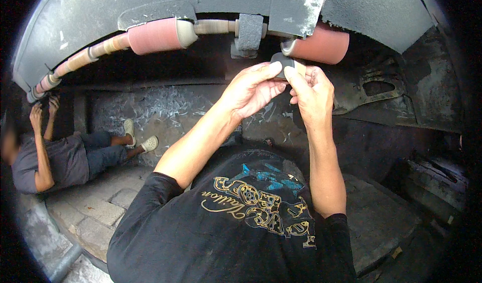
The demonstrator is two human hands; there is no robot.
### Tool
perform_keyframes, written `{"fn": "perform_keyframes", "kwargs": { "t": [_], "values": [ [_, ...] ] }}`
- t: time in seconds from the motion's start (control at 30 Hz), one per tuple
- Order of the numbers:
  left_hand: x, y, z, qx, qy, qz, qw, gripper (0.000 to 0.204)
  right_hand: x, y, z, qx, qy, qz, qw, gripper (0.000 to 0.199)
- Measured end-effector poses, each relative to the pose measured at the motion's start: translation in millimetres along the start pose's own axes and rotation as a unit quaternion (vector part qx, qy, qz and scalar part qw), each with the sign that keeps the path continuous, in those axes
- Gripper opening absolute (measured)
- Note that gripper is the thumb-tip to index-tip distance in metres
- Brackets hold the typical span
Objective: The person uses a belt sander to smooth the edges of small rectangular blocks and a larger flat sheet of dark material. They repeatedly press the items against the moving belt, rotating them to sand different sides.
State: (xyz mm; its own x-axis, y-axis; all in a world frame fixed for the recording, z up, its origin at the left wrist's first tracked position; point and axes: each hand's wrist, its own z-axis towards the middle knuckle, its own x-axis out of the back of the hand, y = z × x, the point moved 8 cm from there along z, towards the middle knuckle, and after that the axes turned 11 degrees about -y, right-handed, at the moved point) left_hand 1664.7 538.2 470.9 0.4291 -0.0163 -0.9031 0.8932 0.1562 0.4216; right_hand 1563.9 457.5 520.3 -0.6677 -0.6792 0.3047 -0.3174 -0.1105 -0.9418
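Both hands are raised in front of me, close together, pinching a small dark flat piece with a rounded end [284, 62]. My left hand [251, 88] has its thumb pressed on the piece's left side, with the fingers curled beneath. On the other side, the thumb of my right hand [315, 89] presses the piece, its fingers bent behind. A tan part shows beside the dark face, next to my right fingers. Just above the right hand is a reddish cylindrical wheel [324, 45]; whether the piece touches it I cannot tell.
A long shaft [211, 27] runs across the top through a bearing block [249, 32], carrying a second reddish wheel [154, 36] and narrower rollers at left. A metal guard [296, 7] overhangs the right wheel. At far left, another person [55, 157] works at the shaft's end. Pale scraps litter the dark trough.
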Motion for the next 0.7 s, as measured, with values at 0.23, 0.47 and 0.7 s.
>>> {"fn": "perform_keyframes", "kwargs": {
  "t": [0.23, 0.47, 0.7],
  "values": [
    [-31, 18, 7, 0.039, -0.057, 0.18, 0.981, 0.042, 11, -16, -30, 0.055, -0.068, 0.126, 0.988, 0.048],
    [-13, 5, -13, 0.038, 0.019, 0.112, 0.993, 0.047, 5, 4, -9, -0.017, -0.104, 0.109, 0.988, 0.043],
    [3, -4, -4, 0.006, 0.006, -0.012, 1.0, 0.036, -5, 1, -2, 0.009, 0.006, 0.105, 0.994, 0.041]
  ]
}}
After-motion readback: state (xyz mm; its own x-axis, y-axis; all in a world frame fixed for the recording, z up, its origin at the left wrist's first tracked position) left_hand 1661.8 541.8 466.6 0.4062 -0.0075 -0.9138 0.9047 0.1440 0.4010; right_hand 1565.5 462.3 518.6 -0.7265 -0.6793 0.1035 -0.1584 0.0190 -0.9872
